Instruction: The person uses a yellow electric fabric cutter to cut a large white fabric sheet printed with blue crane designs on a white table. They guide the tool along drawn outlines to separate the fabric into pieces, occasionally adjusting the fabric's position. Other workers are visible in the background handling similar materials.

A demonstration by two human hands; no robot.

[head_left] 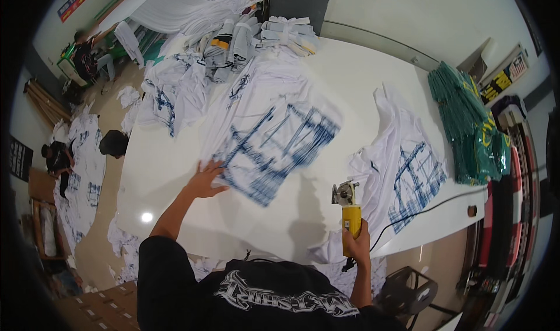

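My right hand point(357, 242) grips the yellow body of a corded rotary fabric cutter point(351, 217), its metal head pointing away from me above the table's near right part. My left hand point(205, 180) is spread open at the lower left edge of a white printed fabric piece point(274, 147). That piece carries blue line drawings and looks smeared by motion; whether my fingers press on it I cannot tell. Right of the cutter lies another white fabric piece point(417, 167) with a similar blue print, its near end reaching the table edge.
White table point(169, 208) under the fabric. Rolled grey bundles point(236, 42) and more printed fabric point(175, 92) lie at the back left. Green packed stacks point(466, 121) stand at the right edge. A black cord point(431, 205) crosses the right side. A stool point(408, 296) stands below; other people work at left.
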